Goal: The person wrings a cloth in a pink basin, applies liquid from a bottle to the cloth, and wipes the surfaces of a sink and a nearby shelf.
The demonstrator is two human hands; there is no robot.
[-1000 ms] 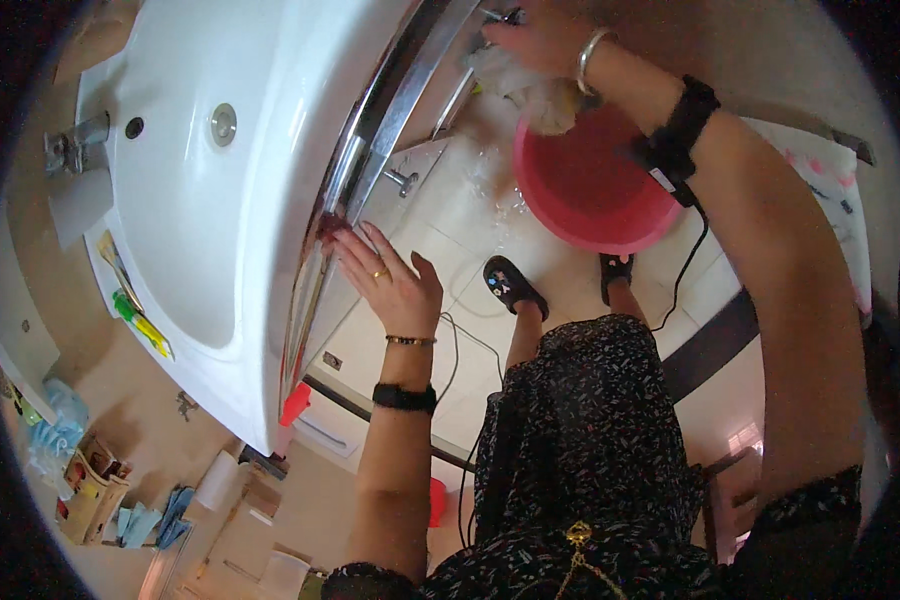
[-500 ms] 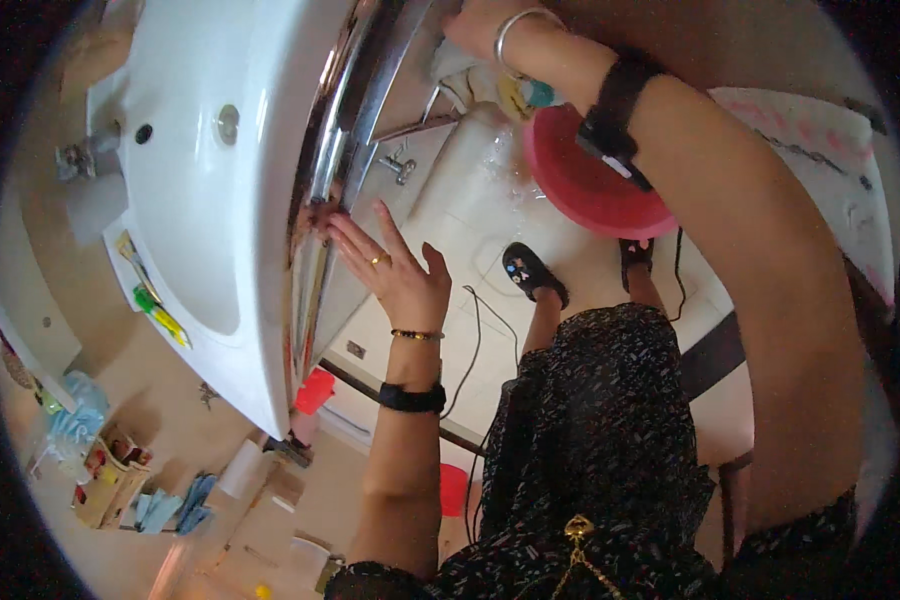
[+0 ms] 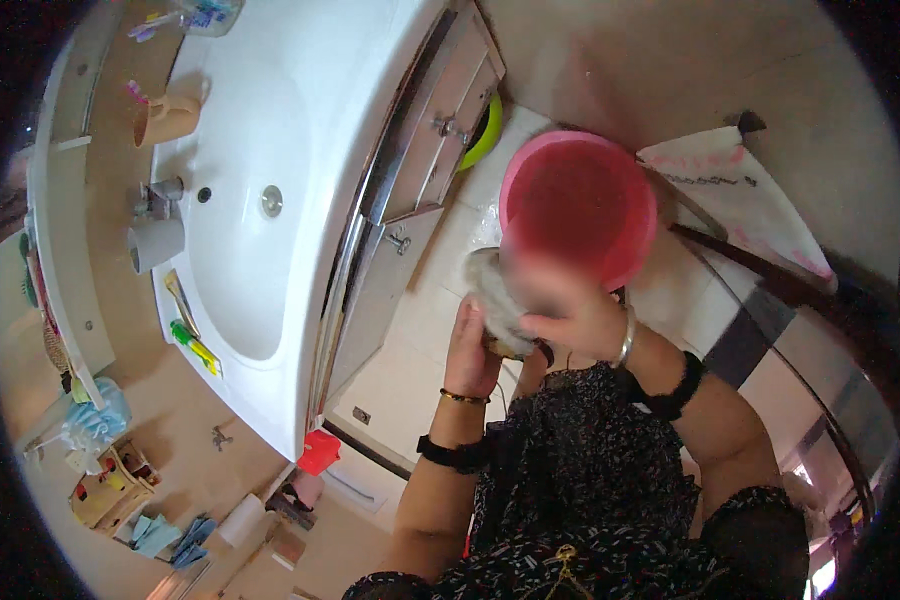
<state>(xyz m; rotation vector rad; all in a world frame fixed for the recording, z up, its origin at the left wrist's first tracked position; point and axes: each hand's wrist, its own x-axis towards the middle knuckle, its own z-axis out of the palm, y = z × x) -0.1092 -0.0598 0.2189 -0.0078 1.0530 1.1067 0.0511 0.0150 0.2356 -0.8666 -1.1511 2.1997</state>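
Observation:
A damp-looking, greyish-white cloth is bunched between my two hands, in front of my body. My left hand closes round its near left side. From the right, my right hand grips the cloth, its fingertips smeared by motion and its thumb toward me. A small yellow patch shows under the cloth; I cannot make out what it is. Just beyond my hands, a round pink basin stands on the tiled floor, its inside dark red.
At left is a white washbasin above cabinet doors with metal knobs. A tan cup, a tap and a green-yellow tube are along its rim. A lime-green basin sits behind the cabinet corner. A dark cable runs at right.
My left hand has left the cabinet edge and moved right onto the cloth. My right hand has come down and back from the far cabinet end. The view has shifted, showing more of the pink basin.

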